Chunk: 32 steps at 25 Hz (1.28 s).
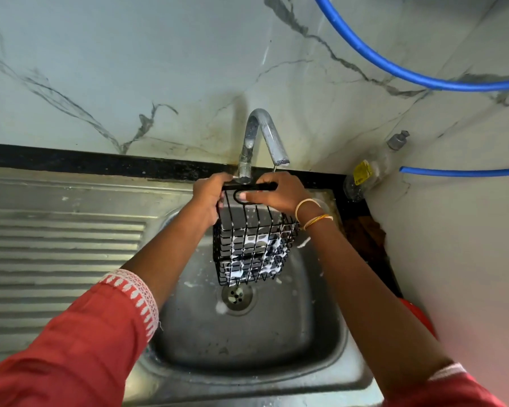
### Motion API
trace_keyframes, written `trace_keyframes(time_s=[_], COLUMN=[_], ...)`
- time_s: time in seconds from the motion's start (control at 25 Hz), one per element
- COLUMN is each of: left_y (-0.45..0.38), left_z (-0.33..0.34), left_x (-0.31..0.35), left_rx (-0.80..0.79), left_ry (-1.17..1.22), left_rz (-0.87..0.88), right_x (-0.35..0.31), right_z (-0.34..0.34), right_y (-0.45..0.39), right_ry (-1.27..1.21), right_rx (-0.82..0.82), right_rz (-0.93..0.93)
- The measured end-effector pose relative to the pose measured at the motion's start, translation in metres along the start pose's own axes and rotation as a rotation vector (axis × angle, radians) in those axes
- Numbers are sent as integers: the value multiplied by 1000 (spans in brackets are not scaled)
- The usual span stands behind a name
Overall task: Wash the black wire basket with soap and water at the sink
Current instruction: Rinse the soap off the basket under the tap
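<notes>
Both hands hold the black wire basket (254, 245) by its top bar, above the sink (247, 348) and just under the tap (262, 136). The left hand (209, 195) has its fingers curled around the bar's left end; the right hand (276, 192) pinches the right end, thumb in front. White soap foam sticks to the wires. I think wet, soapy wire may slip from the fingers, so the basket could drop onto the drain (237, 295). Its bar sits close to the tap base and may knock against it.

Bottle's yellow label (362, 171) seemingly unreadable
</notes>
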<state>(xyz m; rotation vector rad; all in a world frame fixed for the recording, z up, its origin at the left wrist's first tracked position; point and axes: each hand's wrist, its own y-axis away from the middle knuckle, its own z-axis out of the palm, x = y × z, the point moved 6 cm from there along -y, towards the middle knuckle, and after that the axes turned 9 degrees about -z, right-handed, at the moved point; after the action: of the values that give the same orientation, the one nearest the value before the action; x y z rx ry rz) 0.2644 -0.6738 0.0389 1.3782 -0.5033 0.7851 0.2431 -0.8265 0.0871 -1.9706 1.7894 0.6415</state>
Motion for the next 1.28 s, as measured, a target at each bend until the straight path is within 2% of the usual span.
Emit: trace_keyframes(time_s=[0.08,0.16,0.24,0.28,0.36,0.44,0.52,0.64,0.72,0.8,0.84,0.92,1.0,1.16,1.2,1.28], left_y=[7,7,-2,-3,-7,-11,-11,-2,3,4,5,7,16,18,17,15], left_z=[-3,-11,-19,-23,-28,-30,-28,-26,-22,-23,-24,-20,-20,-31,-34,-30], left_x=[-4,-19,-50,-59,-68,-69,-70,-75,-75,-70,-67,-61,-60,-62,-63,-64], left_rx=[-202,-384,-569,-606,-544,-388,-288,-180,-147,-111,-93,-87,-105,-77,-66,-110], left_ry=[-41,-261,-414,-474,-657,-781,-677,-490,-437,-339,-286,-221,-180,-161,-170,-245], left_rz=[75,159,89,68,114,206,237,262,229,145,109,75,7,-27,-31,-10], right_x=[9,19,26,28,35,42,49,55,53,38,27,-3,-28,-25,-15,1], right_z=[-9,-17,-19,-19,-18,-14,-10,-8,-11,-8,-7,1,20,63,60,41], right_y=[-5,-7,-10,-13,-21,-30,-45,-66,-67,-51,-39,-17,4,55,63,59], right_ry=[-8,-100,-241,-301,-357,-339,-280,-40,61,-52,-19,309,492,617,644,608], right_rx=[101,143,116,97,74,41,6,4,93,234,299,438,457,187,169,272], right_rz=[46,117,163,180,238,284,299,290,291,300,278,128,45,-296,-334,-169])
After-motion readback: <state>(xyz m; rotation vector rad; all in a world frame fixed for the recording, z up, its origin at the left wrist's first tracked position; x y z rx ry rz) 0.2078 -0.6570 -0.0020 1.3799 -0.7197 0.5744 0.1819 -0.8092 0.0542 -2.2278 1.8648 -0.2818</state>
